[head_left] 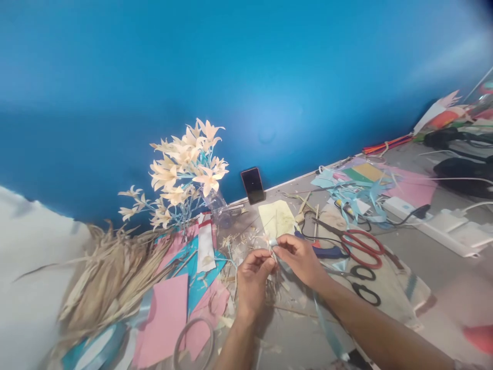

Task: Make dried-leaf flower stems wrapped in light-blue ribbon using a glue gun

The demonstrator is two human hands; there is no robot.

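Over the middle of the table my left hand (253,280) is closed in a pinch on a thin stem, most of it hidden behind my fingers. Beside it, nearly touching, my right hand (302,259) pinches a small piece of pale blue ribbon (273,242) at that stem's upper part. A pale blue strip (326,329) hangs below my right forearm; whether it joins the ribbon cannot be seen. Dry straw scraps lie under both hands. Behind them rests a yellow paper (276,218). To the left stands a bunch of cream artificial flowers (185,169) with blue stems.
Red-handled scissors (364,246) and black-handled scissors (365,293) lie at right, near a white power strip (431,226). A phone (252,185) leans on the blue wall. Dried husks (111,277), pink sheets (164,318) and tape rolls (102,349) occupy the left.
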